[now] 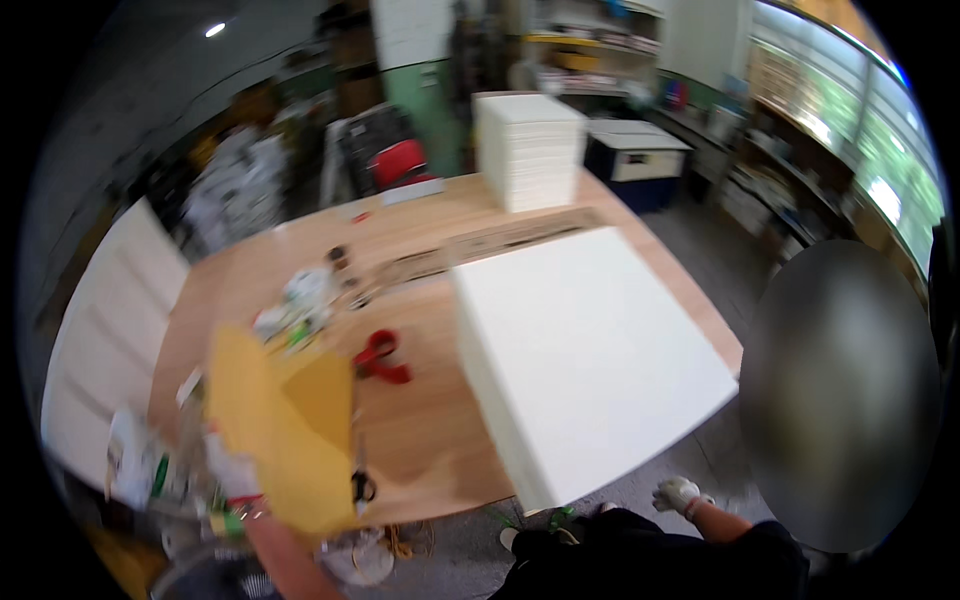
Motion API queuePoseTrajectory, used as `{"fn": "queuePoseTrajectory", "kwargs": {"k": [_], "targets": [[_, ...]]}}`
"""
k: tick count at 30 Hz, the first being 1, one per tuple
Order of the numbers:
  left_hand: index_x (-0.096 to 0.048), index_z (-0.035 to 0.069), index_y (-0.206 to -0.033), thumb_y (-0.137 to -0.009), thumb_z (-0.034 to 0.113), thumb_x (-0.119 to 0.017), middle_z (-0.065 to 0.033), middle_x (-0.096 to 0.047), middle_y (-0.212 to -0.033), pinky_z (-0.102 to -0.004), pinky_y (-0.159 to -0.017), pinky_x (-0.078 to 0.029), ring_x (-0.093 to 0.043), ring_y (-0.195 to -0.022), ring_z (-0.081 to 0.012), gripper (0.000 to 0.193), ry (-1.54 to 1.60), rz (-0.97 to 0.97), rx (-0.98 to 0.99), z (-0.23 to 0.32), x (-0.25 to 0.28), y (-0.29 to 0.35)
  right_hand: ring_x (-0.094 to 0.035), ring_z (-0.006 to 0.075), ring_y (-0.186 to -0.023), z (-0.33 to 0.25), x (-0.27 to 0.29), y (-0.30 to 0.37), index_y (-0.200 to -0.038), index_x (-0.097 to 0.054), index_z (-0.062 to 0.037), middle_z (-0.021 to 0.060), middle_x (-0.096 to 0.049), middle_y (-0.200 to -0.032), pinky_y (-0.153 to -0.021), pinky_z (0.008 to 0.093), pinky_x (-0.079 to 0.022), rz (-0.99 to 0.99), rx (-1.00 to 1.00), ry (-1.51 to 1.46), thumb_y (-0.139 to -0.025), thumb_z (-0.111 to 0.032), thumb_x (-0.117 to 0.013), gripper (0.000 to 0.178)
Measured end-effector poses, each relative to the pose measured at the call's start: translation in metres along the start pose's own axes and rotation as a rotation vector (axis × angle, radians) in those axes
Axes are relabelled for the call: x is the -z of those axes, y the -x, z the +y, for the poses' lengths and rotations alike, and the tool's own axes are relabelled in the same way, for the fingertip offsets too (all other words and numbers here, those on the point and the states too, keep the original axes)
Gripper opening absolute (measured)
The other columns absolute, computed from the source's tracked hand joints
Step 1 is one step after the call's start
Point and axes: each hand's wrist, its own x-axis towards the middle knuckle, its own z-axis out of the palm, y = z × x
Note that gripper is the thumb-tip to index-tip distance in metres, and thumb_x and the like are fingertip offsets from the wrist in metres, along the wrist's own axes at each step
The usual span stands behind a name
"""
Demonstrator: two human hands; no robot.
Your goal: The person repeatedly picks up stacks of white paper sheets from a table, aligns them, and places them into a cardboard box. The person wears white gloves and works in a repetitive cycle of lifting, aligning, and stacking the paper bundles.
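- The large white stack of flat sheets [590, 350] stands on the light wooden desk [430, 440] with its edges fairly even; that part looks settled.
- Well left of the stack, you have the bent yellow paper or card sheet [280, 430] raised, its two faces standing apart; judging by that, handling it is midway, and it is neither flat nor released.
- Your left hand [232, 472], left of the stack, seems to be gripping the sheet's left edge; blur and the sheet obscure the fingers.
- Your right hand [680, 493], white-gloved, hangs off the stack's near side, fingers loosely curled, holding nothing.
- Between sheet and stack, the red looped object [380, 350] and black-handled scissors [364, 486] lie unused.
- You cannot tell whether the sheet's lower edge touches the desk.
- Right of the stack, a blurred grey oval [840, 400] hides what lies behind it.
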Motion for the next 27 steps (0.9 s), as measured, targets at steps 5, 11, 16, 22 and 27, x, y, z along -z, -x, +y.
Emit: {"fn": "queuePoseTrajectory", "kwargs": {"k": [5,11,16,22,27], "targets": [[-0.042,0.003,-0.125,-0.087,0.04,-0.052,-0.0106,-0.05,-0.121,-0.0343,-0.089,-0.042,-0.051,-0.105,-0.0235,0.054,-0.761,0.189,-0.906,0.065,-0.082,-0.034,-0.066,0.0277,-0.073,0.02,0.01,0.001,-0.107,-0.055,0.0028,0.0173,-0.064,-0.09,-0.063,0.0366,-0.056,0.052,-0.065,-0.071,-0.083,-0.009,-0.055,0.027],[-0.047,0.004,-0.112,-0.087,0.035,-0.05,-0.0124,-0.052,-0.108,-0.0366,-0.079,-0.045,-0.053,-0.094,-0.0266,0.04,-1.019,-0.09,-1.539,0.059,-0.364,0.017,-0.065,0.0308,-0.079,0.065,0.049,-0.014,-0.11,-0.051,0.0003,0.0174,-0.063,-0.096,-0.063,0.039,-0.057,0.118,-0.063,-0.285,-0.085,-0.008,-0.054,0.027],[-0.05,0.005,-0.1,-0.087,0.031,-0.049,-0.0139,-0.054,-0.096,-0.0385,-0.071,-0.047,-0.055,-0.085,-0.0292,0.029,-1.068,-0.404,-1.902,-0.027,-0.595,0.131,-0.065,0.0296,-0.077,0.076,0.107,-0.024,-0.113,-0.049,-0.0009,0.0156,-0.062,-0.096,-0.063,0.0388,-0.056,0.121,-0.016,-0.414,-0.085,-0.006,-0.052,0.028],[-0.055,0.006,-0.087,-0.087,0.026,-0.047,-0.0157,-0.056,-0.083,-0.0408,-0.062,-0.049,-0.058,-0.074,-0.0323,0.021,-1.119,-0.715,-1.976,-0.285,-0.749,0.238,-0.064,0.0288,-0.079,0.09,0.201,-0.011,-0.111,-0.049,-0.0046,0.0128,-0.063,-0.096,-0.064,0.04,-0.056,0.198,0.051,-0.53,-0.084,-0.007,-0.053,0.027],[-0.058,0.011,-0.093,-0.087,0.037,-0.037,-0.0142,-0.059,-0.101,-0.0481,-0.078,-0.044,-0.057,-0.093,-0.0325,0.033,-1.681,-0.863,-0.853,-0.51,-0.649,0.284,-0.065,0.0265,-0.071,0.112,0.258,-0.018,-0.114,-0.049,-0.0047,0.0118,-0.062,-0.092,-0.058,0.0386,-0.056,0.273,0.095,-0.564,-0.084,-0.008,-0.055,0.031]]}}
